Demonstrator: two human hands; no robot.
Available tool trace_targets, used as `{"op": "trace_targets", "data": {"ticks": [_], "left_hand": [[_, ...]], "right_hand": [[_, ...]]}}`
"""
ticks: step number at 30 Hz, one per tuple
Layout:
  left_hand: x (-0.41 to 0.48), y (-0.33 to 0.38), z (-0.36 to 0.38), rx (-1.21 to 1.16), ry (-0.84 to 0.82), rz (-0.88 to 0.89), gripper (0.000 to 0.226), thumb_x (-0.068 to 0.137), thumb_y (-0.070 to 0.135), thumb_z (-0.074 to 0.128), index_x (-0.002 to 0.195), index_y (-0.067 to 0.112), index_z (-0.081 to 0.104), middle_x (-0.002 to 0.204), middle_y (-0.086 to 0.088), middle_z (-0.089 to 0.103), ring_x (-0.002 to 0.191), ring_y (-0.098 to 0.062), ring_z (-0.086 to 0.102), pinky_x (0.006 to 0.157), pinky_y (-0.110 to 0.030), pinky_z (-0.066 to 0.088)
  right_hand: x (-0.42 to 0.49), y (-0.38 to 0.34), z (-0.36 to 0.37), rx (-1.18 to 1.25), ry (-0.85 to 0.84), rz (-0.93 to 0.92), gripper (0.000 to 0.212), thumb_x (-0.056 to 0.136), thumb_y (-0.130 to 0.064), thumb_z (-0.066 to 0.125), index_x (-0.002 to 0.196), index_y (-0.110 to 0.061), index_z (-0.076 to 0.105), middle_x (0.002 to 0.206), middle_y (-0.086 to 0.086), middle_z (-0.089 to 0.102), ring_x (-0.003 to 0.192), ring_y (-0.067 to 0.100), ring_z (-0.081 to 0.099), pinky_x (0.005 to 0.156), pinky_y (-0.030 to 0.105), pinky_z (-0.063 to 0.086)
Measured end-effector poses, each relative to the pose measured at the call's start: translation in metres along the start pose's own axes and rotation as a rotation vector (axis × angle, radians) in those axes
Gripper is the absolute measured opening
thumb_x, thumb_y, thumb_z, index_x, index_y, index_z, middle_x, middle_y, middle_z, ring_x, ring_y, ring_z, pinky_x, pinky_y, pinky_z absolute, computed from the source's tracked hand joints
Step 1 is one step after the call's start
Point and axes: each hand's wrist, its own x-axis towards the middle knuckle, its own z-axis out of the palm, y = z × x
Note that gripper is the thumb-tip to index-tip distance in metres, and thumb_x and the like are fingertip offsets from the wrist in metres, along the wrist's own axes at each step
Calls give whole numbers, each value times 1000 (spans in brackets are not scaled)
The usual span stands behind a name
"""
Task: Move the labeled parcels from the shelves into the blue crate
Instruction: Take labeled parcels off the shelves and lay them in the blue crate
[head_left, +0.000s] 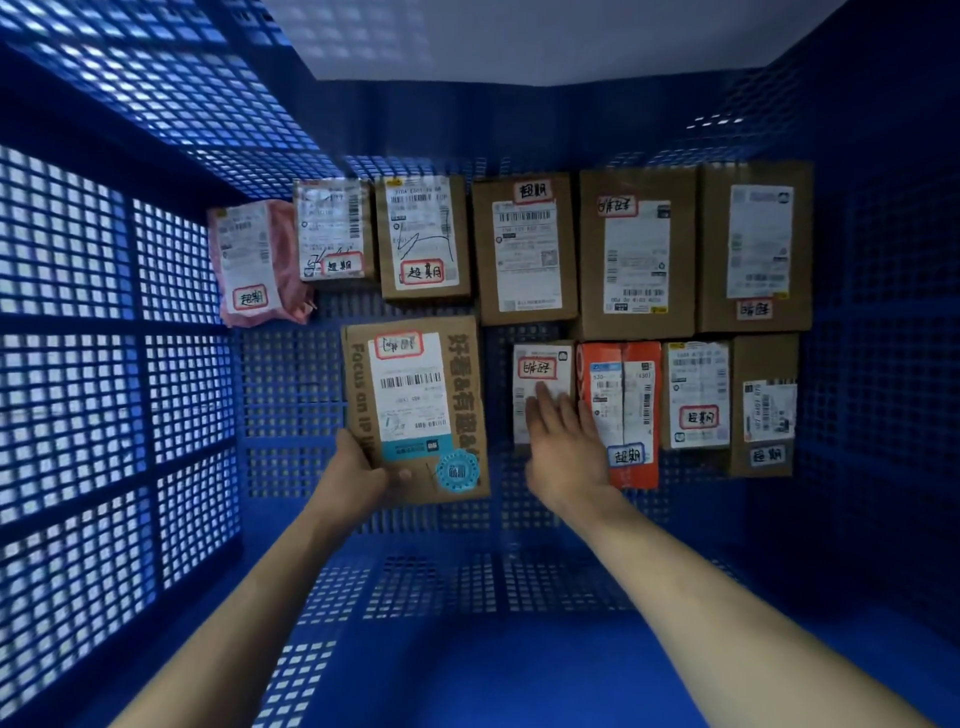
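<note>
I look down into the blue crate (291, 395), where several labeled parcels lie flat on its perforated floor. My left hand (358, 475) grips the near left corner of a brown printed box (415, 410) with a white label and a teal round sticker. My right hand (558, 436) rests with fingers spread on a small white-labeled parcel (540, 374), beside an orange parcel (621, 410). A pink bag (254, 265) lies at the far left of the back row, and brown boxes (524, 249) fill the rest of that row.
Blue mesh walls (104, 332) close in the left, right (872, 312) and far sides. The crate floor near me (467, 597) and left of the printed box shows bare mesh. Two more boxes (696, 395) lie at the right of the front row.
</note>
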Motion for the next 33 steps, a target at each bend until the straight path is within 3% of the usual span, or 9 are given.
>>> {"op": "trace_targets", "data": {"ticks": [6,12,18,25,33], "left_hand": [[-16,-15,0,226,-52,-55,62,70,3,70,119,22,38,117,2,63,111,-24,62,87,-53,57],[-11,10,17,114,-28,-2,52,84,-6,67,120,16,36,122,-1,57,114,-23,57,91,-45,55],[-5,23,16,59,2,0,54,82,-7,66,123,16,39,125,-4,62,114,-28,61,88,-55,56],[-18,10,27,-47,18,-39,53,87,-8,62,127,15,37,126,-2,59,115,-26,59,87,-49,57],[-1,25,27,217,54,-36,52,84,6,68,121,16,33,122,-5,57,107,-26,58,94,-53,53]], "right_hand": [[4,6,-3,-58,18,-50,78,93,-30,47,156,-12,2,163,7,-13,150,31,-8,120,49,-7],[7,8,-7,-6,30,-104,80,92,-31,50,155,-9,5,164,10,-7,150,31,-3,120,44,-2],[6,14,-4,69,-25,-178,82,91,-35,48,155,-8,5,163,8,-9,150,27,-7,120,39,1],[20,33,-29,40,-74,-264,69,99,-29,36,155,-8,3,163,7,-11,150,22,-8,118,33,-8],[21,32,-26,-48,-32,-183,72,97,-30,40,155,-6,5,164,9,-8,150,25,-6,118,38,-9]]}}
